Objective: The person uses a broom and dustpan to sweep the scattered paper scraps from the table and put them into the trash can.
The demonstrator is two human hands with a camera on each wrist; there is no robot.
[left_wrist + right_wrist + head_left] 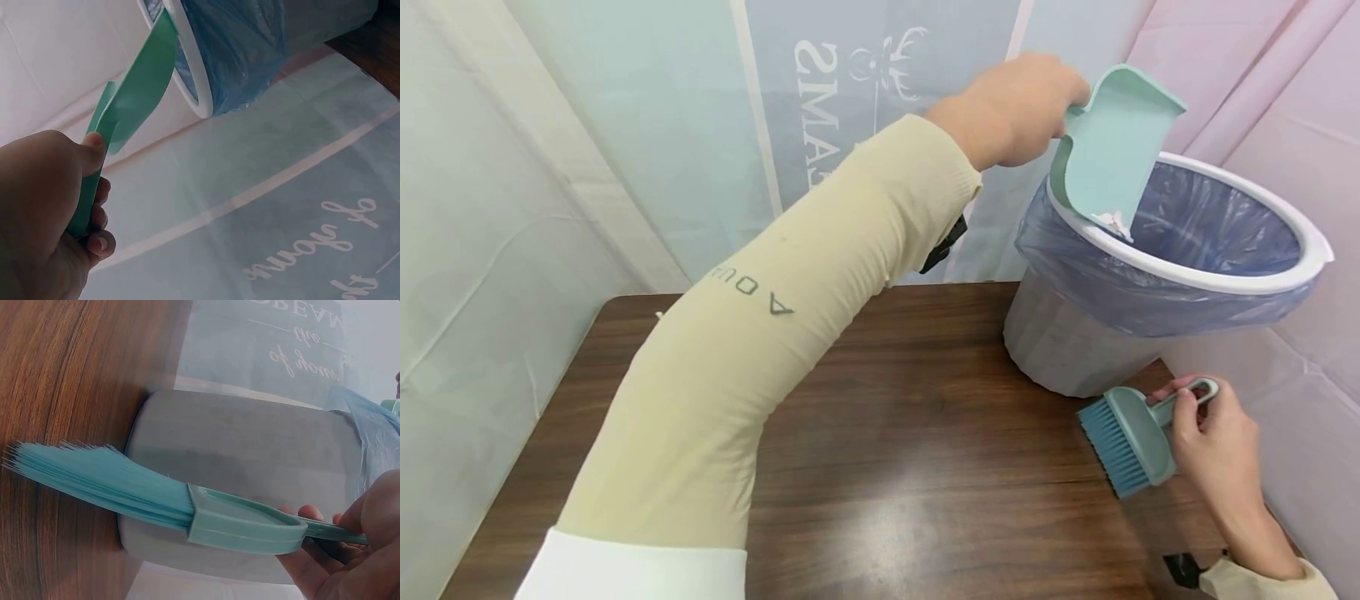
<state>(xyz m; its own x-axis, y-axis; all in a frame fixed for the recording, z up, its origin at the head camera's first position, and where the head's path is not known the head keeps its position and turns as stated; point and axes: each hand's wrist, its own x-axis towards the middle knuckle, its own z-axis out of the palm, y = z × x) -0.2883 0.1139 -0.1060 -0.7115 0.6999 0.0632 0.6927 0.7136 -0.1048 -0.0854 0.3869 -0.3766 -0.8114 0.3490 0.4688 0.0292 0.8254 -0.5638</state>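
Note:
My left hand (1018, 108) grips the handle of a pale green dustpan (1120, 150), tilted down over the rim of a trash can (1067, 333). White scraps (1112, 222) sit at the dustpan's lower edge, inside the rim. In the left wrist view, the thumb and fingers wrap round the dustpan's handle (87, 200). Lower right, my right hand (1217, 433) holds a small green hand brush (1142, 433) by its looped handle. The brush's blue bristles (100, 481) point to the tabletop, beside the can's base; whether they touch it, I cannot tell.
A blue-tinted plastic bag (1217, 217) lines the can and folds over its white rim (1318, 242). The can stands at the back right of the brown wooden table (880, 467). Printed curtains (647, 125) hang behind and at the sides. A small white bit (659, 315) lies at the back left.

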